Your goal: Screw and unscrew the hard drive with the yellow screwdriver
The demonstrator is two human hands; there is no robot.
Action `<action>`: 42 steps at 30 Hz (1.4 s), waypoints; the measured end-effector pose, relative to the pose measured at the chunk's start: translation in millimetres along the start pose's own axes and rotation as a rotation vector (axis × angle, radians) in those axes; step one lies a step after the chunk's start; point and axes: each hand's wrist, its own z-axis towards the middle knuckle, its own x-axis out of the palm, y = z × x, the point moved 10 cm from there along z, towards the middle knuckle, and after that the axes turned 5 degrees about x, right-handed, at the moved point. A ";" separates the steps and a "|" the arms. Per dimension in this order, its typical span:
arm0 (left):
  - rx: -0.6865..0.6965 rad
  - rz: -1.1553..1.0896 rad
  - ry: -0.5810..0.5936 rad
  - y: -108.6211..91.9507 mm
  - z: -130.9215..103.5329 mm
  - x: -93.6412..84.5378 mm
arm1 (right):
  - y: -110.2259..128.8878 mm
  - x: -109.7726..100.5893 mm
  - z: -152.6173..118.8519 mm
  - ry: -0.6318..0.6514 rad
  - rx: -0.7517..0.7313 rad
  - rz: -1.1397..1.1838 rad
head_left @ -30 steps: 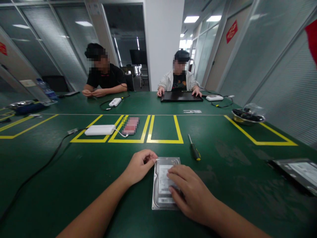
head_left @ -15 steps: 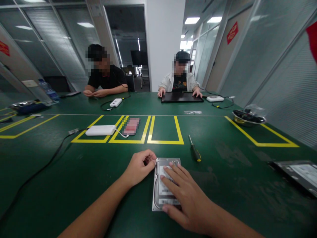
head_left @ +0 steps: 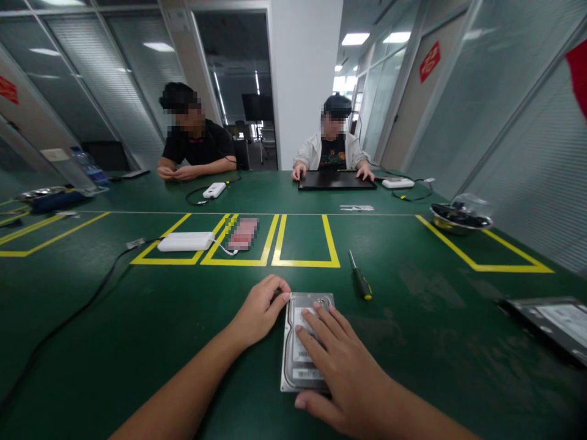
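One silver, rectangular metal hard drive [head_left: 301, 362], white-labelled, lies under my wide-spread right hand [head_left: 343, 368]; my left hand [head_left: 260, 309] curls at its far-left corner, grip uncertain. Black-and-yellow-handled screwdriver [head_left: 362, 282]: far right.

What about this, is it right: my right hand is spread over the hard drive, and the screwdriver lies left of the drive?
Not quite: the head view shows the screwdriver lying to the right of the hard drive. Your right hand is spread over it.
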 end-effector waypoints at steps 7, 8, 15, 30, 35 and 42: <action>-0.050 -0.092 0.038 7.8 -3.5 6.0 | -0.8 1.0 -0.4 0.004 0.007 -0.008; -0.057 -0.097 0.037 8.8 -3.7 6.1 | -0.8 1.1 -0.5 0.004 0.007 -0.011; -0.083 -0.123 0.056 9.6 -3.3 8.6 | -0.3 3.2 -2.4 0.022 0.018 -0.015; -0.105 -0.174 0.101 10.9 -3.5 10.3 | 7.3 3.3 -5.6 0.077 0.025 -0.042; -0.116 -0.151 0.090 16.6 -2.5 8.9 | 7.7 3.9 -5.3 0.068 0.010 -0.052; -0.108 -0.133 0.124 14.9 -1.1 11.1 | 7.1 5.1 -5.4 0.056 0.008 -0.053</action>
